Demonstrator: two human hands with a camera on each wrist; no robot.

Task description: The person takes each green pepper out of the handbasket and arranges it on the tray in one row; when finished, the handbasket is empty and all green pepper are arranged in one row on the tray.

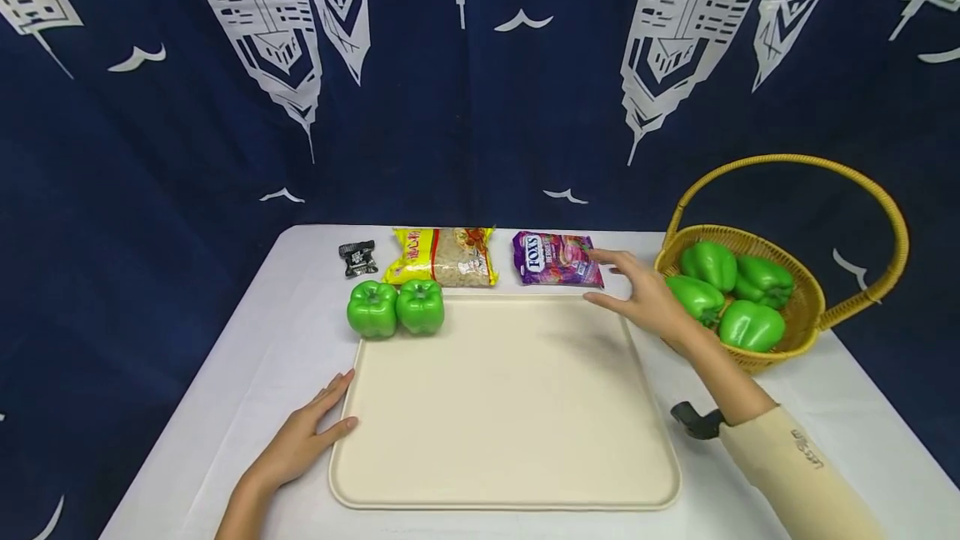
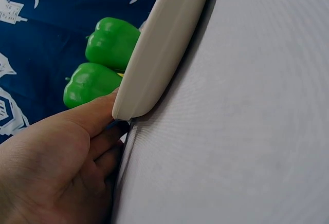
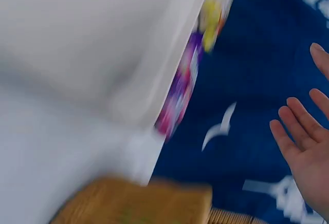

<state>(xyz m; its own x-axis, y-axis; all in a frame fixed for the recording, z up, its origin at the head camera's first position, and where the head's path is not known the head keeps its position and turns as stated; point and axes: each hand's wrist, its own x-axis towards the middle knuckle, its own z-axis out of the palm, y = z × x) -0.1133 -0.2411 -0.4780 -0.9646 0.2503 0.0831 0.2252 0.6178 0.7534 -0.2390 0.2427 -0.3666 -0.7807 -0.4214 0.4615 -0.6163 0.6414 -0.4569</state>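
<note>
A cream tray (image 1: 502,415) lies on the white table, and two green bell peppers (image 1: 421,307) sit side by side at its far left corner. My left hand (image 1: 303,438) rests at the tray's left edge, fingers extended and thumb touching the rim. In the left wrist view the thumb meets the tray's edge (image 2: 159,49). Over the tray's far right corner, my right hand (image 1: 641,294) hovers with fingers spread and nothing held, between a purple Fox's candy bag (image 1: 557,259) and a wicker basket (image 1: 813,327). Several green bell peppers (image 1: 752,326) lie in that basket.
Behind the tray lie a yellow bag of dry food (image 1: 450,257) and a small black packet (image 1: 358,258). The basket's tall handle (image 1: 892,223) arches up at the right. A dark blue curtain (image 1: 465,123) hangs behind the table.
</note>
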